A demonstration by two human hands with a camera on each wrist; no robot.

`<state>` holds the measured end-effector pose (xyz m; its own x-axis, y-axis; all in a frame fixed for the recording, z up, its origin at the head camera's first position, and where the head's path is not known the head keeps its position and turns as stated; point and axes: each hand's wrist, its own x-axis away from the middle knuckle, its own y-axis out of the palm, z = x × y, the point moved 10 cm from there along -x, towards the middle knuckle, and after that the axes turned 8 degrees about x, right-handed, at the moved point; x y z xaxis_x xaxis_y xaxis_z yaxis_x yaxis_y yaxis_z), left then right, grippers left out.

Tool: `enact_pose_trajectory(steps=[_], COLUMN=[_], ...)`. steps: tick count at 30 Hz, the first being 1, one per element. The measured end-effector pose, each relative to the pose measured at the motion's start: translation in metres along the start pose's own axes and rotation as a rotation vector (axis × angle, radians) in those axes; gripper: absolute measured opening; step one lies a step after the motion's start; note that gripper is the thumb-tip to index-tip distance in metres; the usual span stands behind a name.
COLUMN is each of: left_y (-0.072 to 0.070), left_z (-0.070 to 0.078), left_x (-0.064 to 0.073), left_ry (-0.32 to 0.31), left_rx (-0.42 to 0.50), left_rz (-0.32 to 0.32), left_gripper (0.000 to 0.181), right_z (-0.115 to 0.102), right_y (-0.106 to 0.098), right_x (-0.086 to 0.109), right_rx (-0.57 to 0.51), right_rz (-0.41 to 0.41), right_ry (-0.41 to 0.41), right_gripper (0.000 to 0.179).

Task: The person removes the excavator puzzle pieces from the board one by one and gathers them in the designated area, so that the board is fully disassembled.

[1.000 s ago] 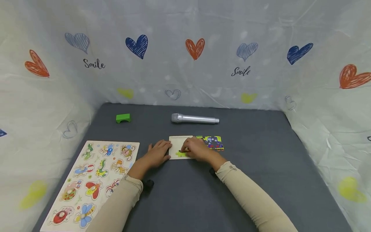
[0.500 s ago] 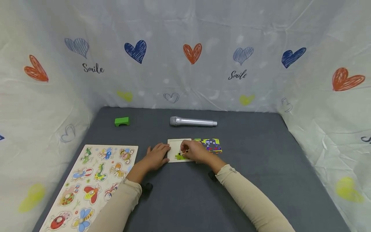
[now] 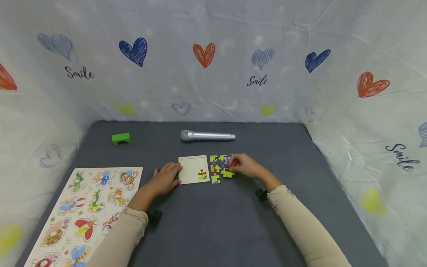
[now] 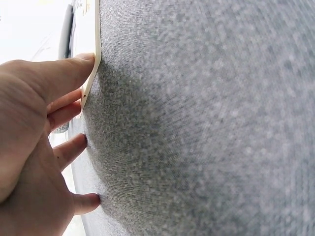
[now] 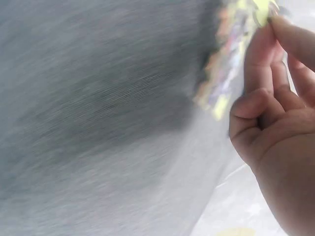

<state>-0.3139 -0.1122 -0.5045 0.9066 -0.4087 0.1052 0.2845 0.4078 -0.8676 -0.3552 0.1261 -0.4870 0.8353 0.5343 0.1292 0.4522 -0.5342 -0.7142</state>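
Observation:
A small pale wooden puzzle tray (image 3: 193,167) lies mid-table, with one green, red and yellow jigsaw piece (image 3: 202,174) in its near right corner. My left hand (image 3: 163,180) touches the tray's left edge with thumb and fingertips, other fingers spread on the cloth. Just right of the tray lie several colourful jigsaw pieces (image 3: 215,168) in loose rows. Over them my right hand (image 3: 246,165) pinches a yellow-green jigsaw piece (image 3: 227,173) between thumb and index finger. In the right wrist view that puzzle piece (image 5: 263,9) is blurred, and the hand hides some of the pieces.
A large insect-picture board (image 3: 81,215) lies at the left, partly under the left sleeve. Toward the back are a green arch block (image 3: 121,138) and a silver microphone (image 3: 208,136). Behind the dark table (image 3: 213,222) hangs a heart-printed white sheet (image 3: 227,96).
My right hand has lifted the yellow-green jigsaw piece out of the tray and carried it right, over the other pieces. My left hand stays at the tray edge. The head view has shifted.

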Motion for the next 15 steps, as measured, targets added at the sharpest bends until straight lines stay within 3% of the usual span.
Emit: enact_pose_trajectory(steps=[5, 9, 12, 15], left_y=[-0.006, -0.006, -0.005, -0.001], left_z=[-0.003, -0.001, 0.000, 0.001], left_x=[0.004, 0.004, 0.003, 0.001], left_ry=[-0.017, -0.007, -0.004, -0.005], left_rx=[0.007, 0.012, 0.014, 0.009], left_rz=[-0.011, -0.013, -0.012, -0.018], left_gripper=[0.051, 0.050, 0.050, 0.050], right_z=[0.006, 0.002, -0.009, -0.031], right_y=[0.009, 0.006, 0.008, 0.023], right_x=[0.003, 0.000, -0.003, -0.010], right_rx=[0.022, 0.075, 0.109, 0.187], right_rz=[-0.046, -0.011, 0.011, -0.025], right_ry=[0.002, -0.005, -0.007, -0.067], right_gripper=[0.009, 0.008, 0.008, 0.015])
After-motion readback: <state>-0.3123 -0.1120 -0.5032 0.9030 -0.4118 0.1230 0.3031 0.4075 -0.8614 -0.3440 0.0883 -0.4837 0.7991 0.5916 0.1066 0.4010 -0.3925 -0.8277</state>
